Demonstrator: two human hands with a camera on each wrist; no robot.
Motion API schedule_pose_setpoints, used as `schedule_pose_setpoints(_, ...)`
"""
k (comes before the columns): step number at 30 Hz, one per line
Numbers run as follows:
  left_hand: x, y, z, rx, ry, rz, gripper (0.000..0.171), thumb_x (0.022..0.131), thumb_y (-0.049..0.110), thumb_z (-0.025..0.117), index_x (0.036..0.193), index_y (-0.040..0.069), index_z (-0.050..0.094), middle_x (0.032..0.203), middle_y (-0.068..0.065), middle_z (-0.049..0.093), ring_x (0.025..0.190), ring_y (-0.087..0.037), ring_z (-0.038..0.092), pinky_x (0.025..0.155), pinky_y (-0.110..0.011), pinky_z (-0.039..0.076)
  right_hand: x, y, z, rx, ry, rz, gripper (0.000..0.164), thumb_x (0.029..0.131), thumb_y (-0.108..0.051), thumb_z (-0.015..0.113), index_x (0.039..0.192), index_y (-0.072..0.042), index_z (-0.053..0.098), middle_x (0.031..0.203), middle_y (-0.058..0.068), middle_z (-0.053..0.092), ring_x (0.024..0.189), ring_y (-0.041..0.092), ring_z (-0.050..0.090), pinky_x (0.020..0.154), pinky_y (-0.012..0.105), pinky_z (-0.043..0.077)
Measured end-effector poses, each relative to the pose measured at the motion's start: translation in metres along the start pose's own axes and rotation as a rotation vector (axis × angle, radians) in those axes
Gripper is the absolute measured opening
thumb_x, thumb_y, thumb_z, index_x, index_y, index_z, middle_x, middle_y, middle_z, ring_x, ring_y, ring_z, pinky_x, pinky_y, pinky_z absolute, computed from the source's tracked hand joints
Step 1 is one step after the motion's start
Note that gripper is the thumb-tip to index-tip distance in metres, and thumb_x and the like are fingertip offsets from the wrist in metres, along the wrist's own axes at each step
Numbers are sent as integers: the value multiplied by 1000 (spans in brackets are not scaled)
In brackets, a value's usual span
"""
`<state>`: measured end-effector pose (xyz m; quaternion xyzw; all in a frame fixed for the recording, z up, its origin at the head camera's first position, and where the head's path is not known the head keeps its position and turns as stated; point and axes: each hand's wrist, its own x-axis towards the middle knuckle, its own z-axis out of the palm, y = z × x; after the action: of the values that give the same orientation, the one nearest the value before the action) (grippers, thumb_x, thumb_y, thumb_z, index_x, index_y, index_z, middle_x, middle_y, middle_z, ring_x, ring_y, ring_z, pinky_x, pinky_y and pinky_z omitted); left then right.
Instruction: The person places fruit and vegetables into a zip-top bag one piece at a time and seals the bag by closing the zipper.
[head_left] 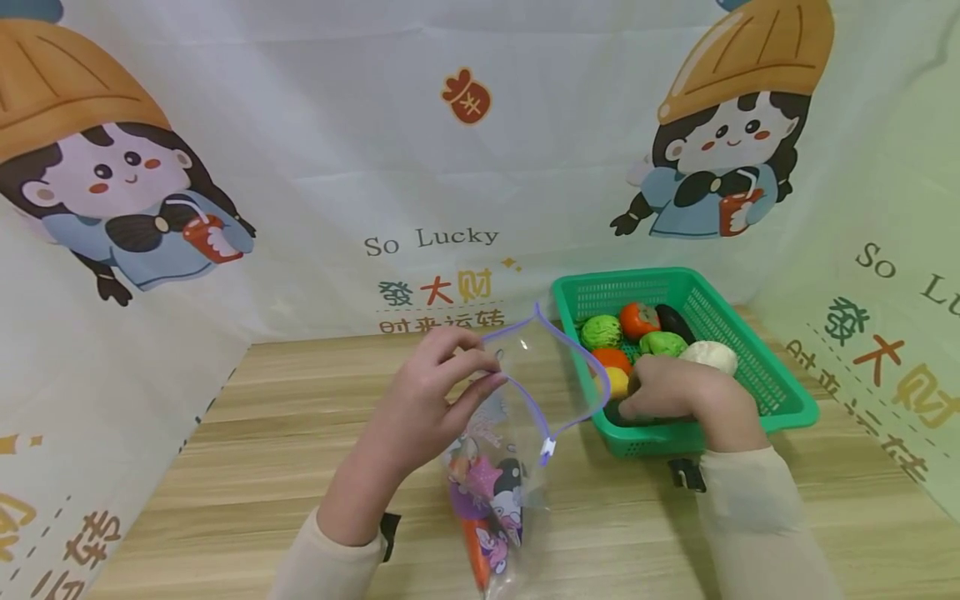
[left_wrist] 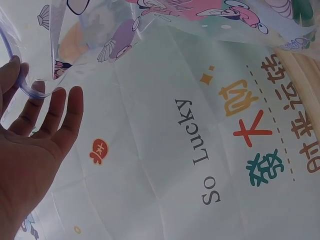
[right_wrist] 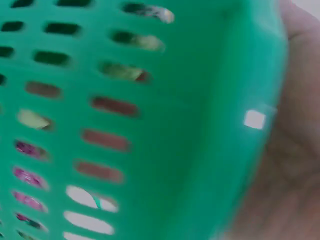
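My left hand (head_left: 427,400) pinches the purple-edged rim of a clear printed zip bag (head_left: 517,492), thumb against fingers. The bag's mouth gapes toward the basket, and a white slider (head_left: 548,448) sits at one corner of it. Inside the bag, behind cartoon prints, shows a long orange piece like a carrot (head_left: 474,550). My right hand (head_left: 667,390) reaches down into the green basket (head_left: 795,412), fingers at a dark green piece (head_left: 615,412) beside a yellow fruit (head_left: 617,382). The basket wall hides those fingertips in the right wrist view, and I cannot tell whether they grip it.
Also in the basket lie a green ridged fruit (head_left: 602,332), a persimmon (head_left: 639,319), a dark eggplant-like piece (head_left: 675,322), a light green piece (head_left: 662,343) and a white piece (head_left: 711,357). Printed cloth (head_left: 322,192) walls the wooden table (head_left: 300,433) at back and sides.
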<state>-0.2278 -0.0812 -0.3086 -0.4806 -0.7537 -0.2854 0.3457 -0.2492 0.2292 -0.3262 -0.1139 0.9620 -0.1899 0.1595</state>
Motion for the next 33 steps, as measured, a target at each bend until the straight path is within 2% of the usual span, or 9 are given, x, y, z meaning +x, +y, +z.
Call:
schedule_pose_setpoints(2, 0, -1, 0, -5, 2, 3, 9, 85, 15, 73, 91, 10, 69, 102, -3, 57, 92, -17, 48, 73, -30, 45, -5, 1, -5, 33, 17, -17, 21, 81, -19, 62, 94, -3, 65, 75, 2, 53, 56, 15, 49, 55, 28, 39)
schedule_pose_setpoints(5, 0, -1, -1, -10, 8, 13, 9, 86, 15, 73, 91, 9, 69, 101, -4, 58, 92, -18, 49, 74, -30, 45, -14, 3, -14, 30, 85, -66, 38, 85, -23, 62, 116, -1, 62, 99, 7, 64, 72, 18, 57, 67, 34, 48)
schedule_pose_setpoints(11, 1, -2, -2, -14, 22, 22, 9, 86, 16, 73, 91, 9, 70, 100, -4, 58, 92, -18, 49, 75, -32, 45, -25, 8, -26, -1, 288, -151, 48, 89, -29, 64, 127, -1, 56, 120, 18, 61, 105, 30, 56, 86, 48, 48)
schedule_pose_setpoints(13, 1, -2, -2, -13, 22, 20, 9, 84, 14, 74, 91, 9, 69, 100, -4, 58, 92, -19, 49, 75, -32, 45, -27, 10, -28, 12, 348, -176, 51, 90, -31, 65, 131, -2, 54, 124, 19, 59, 107, 30, 56, 87, 50, 48)
schedule_pose_setpoints(15, 1, -2, -2, -10, 19, 16, 10, 84, 13, 75, 91, 9, 69, 100, -4, 58, 93, -19, 50, 76, -32, 46, -29, 10, -30, 35, 399, -197, 52, 91, -33, 65, 134, -7, 52, 127, 18, 58, 99, 27, 60, 84, 47, 49)
schedule_pose_setpoints(20, 0, -4, -2, 1, 10, 0, 11, 83, 13, 75, 92, 9, 69, 101, -4, 59, 94, -18, 50, 76, -30, 47, -36, 3, -34, 147, 517, -256, 50, 92, -38, 63, 136, -17, 51, 120, 11, 60, 82, 18, 63, 72, 40, 50)
schedule_pose_setpoints(25, -1, -5, -4, 6, 5, 2, 10, 85, 15, 74, 92, 9, 70, 102, -4, 59, 94, -17, 51, 76, -30, 48, -45, -10, -34, 267, 591, -355, 47, 92, -31, 65, 135, -22, 51, 115, 2, 58, 84, 14, 62, 69, 31, 51)
schedule_pose_setpoints(30, 0, -5, -6, 5, 2, 8, 11, 84, 14, 74, 92, 9, 69, 104, -5, 59, 94, -18, 51, 76, -31, 48, -49, -25, -31, 308, 602, -494, 46, 90, -21, 69, 133, -23, 54, 109, -3, 61, 85, 10, 63, 66, 21, 49)
schedule_pose_setpoints(33, -1, -5, -7, 5, 2, 7, 13, 82, 12, 76, 92, 9, 69, 104, -5, 59, 95, -19, 51, 77, -32, 48, -48, -32, -28, 273, 565, -549, 46, 89, -21, 70, 132, -23, 55, 95, -3, 63, 80, 9, 61, 62, 24, 46)
